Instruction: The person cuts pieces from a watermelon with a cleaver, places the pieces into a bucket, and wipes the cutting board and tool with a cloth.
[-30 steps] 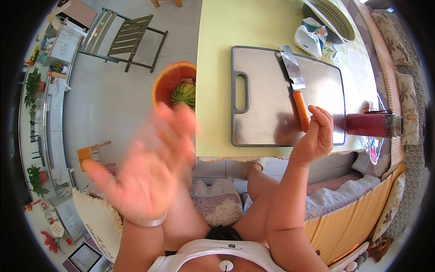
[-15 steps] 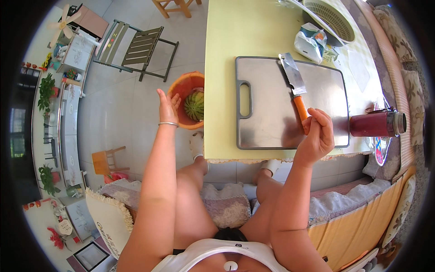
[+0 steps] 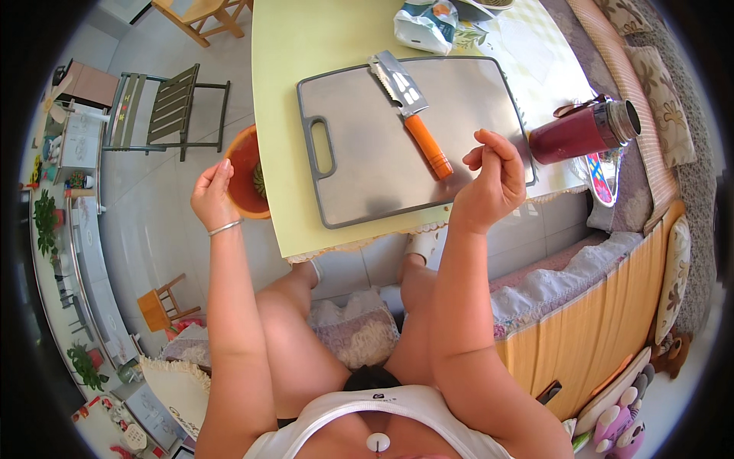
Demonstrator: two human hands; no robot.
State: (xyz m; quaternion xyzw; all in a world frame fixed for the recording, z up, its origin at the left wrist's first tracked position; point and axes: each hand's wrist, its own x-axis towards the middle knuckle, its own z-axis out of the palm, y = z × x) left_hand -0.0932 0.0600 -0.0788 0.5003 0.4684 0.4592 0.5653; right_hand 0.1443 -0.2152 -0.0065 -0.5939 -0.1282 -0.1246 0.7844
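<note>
A knife with a broad, partly toothed blade and an orange handle lies on the grey-rimmed metal cutting board. To the right of the handle is my right hand, above the board's near right corner, its fingers loosely curled and no object visible in them. My left hand is off the table's left side, thumb and fingers together, next to an orange bucket; I see nothing held in it. Inside the bucket shows part of a striped green watermelon, the remainder hidden by the table edge.
A dark red bottle lies right of the board on the table. Behind the board stand a white-and-green packet and part of a basket. A folding chair and a small wooden stool stand on the left floor.
The table and everything on it appear further left and higher in view. My left hand's spread fingers have come together. My right hand no longer overlaps the knife handle; the knife stays on the board.
</note>
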